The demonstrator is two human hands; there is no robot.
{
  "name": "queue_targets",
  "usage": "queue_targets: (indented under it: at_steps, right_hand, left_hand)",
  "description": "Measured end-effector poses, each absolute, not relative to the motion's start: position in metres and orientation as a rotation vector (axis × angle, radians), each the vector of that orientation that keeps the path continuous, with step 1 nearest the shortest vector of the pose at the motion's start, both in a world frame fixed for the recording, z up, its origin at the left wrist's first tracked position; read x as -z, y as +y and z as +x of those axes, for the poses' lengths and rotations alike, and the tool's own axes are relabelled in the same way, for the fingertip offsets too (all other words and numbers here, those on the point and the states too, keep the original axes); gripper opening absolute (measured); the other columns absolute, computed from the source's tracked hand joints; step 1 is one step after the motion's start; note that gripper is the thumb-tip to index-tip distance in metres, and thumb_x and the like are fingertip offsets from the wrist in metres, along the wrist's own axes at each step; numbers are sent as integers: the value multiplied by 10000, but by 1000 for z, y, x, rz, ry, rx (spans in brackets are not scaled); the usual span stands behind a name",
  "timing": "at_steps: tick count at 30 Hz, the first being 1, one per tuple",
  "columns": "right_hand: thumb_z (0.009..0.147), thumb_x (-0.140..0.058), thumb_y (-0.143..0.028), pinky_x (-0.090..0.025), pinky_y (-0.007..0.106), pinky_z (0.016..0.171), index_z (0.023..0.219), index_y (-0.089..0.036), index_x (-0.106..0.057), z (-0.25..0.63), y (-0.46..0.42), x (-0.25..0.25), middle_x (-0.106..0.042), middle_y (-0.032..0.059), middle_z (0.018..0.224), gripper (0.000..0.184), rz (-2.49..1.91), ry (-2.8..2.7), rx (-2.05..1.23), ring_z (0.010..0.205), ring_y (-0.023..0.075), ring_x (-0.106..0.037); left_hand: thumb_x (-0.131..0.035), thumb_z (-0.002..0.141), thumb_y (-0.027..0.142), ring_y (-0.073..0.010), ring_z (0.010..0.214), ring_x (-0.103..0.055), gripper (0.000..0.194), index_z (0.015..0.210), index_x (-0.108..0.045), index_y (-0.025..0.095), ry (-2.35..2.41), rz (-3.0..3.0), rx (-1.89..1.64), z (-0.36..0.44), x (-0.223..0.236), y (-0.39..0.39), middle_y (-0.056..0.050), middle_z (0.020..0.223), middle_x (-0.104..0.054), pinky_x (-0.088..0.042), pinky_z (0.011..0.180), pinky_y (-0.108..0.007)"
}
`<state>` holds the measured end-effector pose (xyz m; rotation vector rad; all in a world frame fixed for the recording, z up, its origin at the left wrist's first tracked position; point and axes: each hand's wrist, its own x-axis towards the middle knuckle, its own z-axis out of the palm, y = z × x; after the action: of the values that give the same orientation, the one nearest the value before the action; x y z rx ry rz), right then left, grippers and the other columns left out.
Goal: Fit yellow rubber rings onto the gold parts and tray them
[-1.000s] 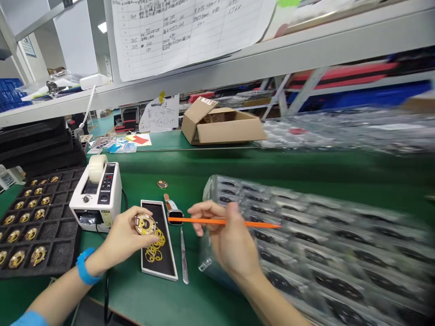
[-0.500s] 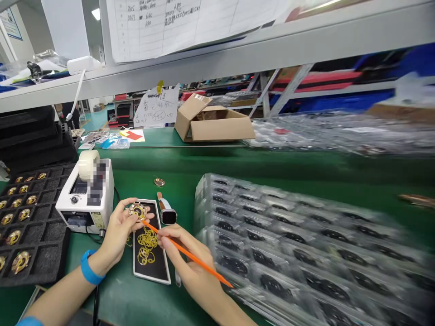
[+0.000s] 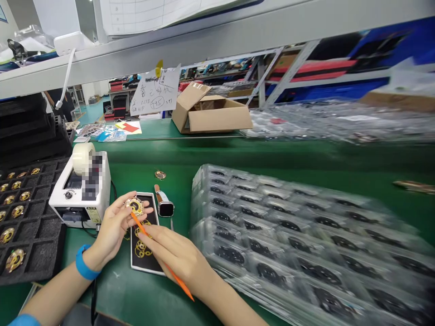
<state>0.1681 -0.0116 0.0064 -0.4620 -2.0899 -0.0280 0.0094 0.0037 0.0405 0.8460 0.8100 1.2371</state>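
My left hand (image 3: 117,222) is closed around the edge of a round gold watch case (image 3: 134,206) with a yellow ring in it, held above a white-rimmed box. My right hand (image 3: 176,251) grips a slim orange stick (image 3: 181,284), whose tip touches or nearly touches the watch case's near edge. Under both hands lies the shallow box (image 3: 149,270) with a black lining, holding several loose yellow rings (image 3: 142,249). The right hand covers part of it. A smartwatch (image 3: 166,208) with a strap lies just beyond the box, and another round gold piece (image 3: 160,174) farther back.
A white tape dispenser (image 3: 81,190) stands left of my hands. Beside it, a black foam tray (image 3: 44,253) holds several gold watch cases. Stacked clear plastic trays (image 3: 272,217) with dark parts fill the right. An open cardboard box (image 3: 217,118) sits at the back under a shelf.
My right hand has turned and moved left, closer to the watch case, bringing the orange stick steeper and its tip to the left. The left hand still holds the case. The view has shifted slightly.
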Motion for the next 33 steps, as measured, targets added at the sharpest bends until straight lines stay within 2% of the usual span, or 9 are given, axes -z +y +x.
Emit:
queue_targets:
  at_steps: [3, 6, 10, 15, 20, 24, 28, 33]
  right_hand:
    - [847, -507, -24, -586, 351, 761, 1306, -139, -500, 169, -11, -4, -716, 139, 964, 473, -459, -2076, 106, 913, 227, -676]
    - [822, -540, 2, -594, 318, 723, 1401, -179, -403, 170, -12, -4, -725, 111, 934, 622, -518, -1937, 95, 873, 207, -687]
    - [800, -550, 39, -591, 311, 716, 1412, -227, -394, 170, -12, -4, -725, 85, 918, 685, -611, -1841, 93, 841, 195, -689]
    - [814, -532, 37, -594, 305, 710, 1363, -162, -458, 167, -10, -2, -711, 119, 935, 588, -615, -1829, 142, 856, 188, -676]
    - [817, -506, 34, -590, 360, 796, 1272, -57, -529, 169, -8, 3, -704, 170, 983, 464, -561, -2001, 324, 971, 242, -658]
    - [852, -460, 4, -587, 377, 806, 1231, -67, -546, 171, -6, 4, -699, 160, 1025, 396, -556, -2108, 410, 1003, 252, -643]
    - [865, -463, -19, -582, 333, 742, 1177, -119, -572, 172, -9, -2, -686, 138, 976, 345, -614, -2020, 254, 914, 213, -650]
    - [886, -415, -48, -545, 308, 728, 1131, -157, -588, 175, -18, -11, -629, 112, 962, 319, -719, -1744, -65, 881, 179, -624]
  left_hand:
    - [-642, 791, 235, -275, 1005, -669, 366, 1146, -593, 162, 829, 867, -1222, 10, -39, 4, -111, 1022, -718, -489, 927, -403]
    - [-671, 776, 271, -273, 990, -674, 390, 1144, -596, 166, 830, 904, -1173, 12, -36, 2, -115, 1018, -719, -495, 919, -407]
    - [-717, 741, 290, -262, 997, -669, 465, 1170, -588, 168, 816, 927, -1120, 16, -34, -3, -114, 1029, -717, -500, 920, -386]
    - [-724, 727, 309, -240, 967, -675, 492, 1174, -586, 158, 846, 937, -1092, 17, -32, -4, -115, 1011, -723, -526, 852, -339]
    - [-704, 725, 289, -237, 957, -680, 446, 1134, -604, 140, 886, 929, -1094, 16, -31, -1, -116, 973, -735, -517, 852, -330]
    - [-703, 714, 274, -245, 937, -688, 412, 1093, -620, 137, 903, 926, -1086, 14, -30, 2, -117, 941, -741, -525, 838, -343]
    - [-743, 683, 297, -219, 873, -697, 423, 1055, -636, 126, 927, 981, -1103, 13, -28, 5, -105, 913, -741, -550, 768, -306]
    - [-763, 654, 289, -189, 735, -706, 381, 970, -640, 115, 972, 1072, -1107, 13, -26, 5, -88, 842, -733, -558, 592, -241]
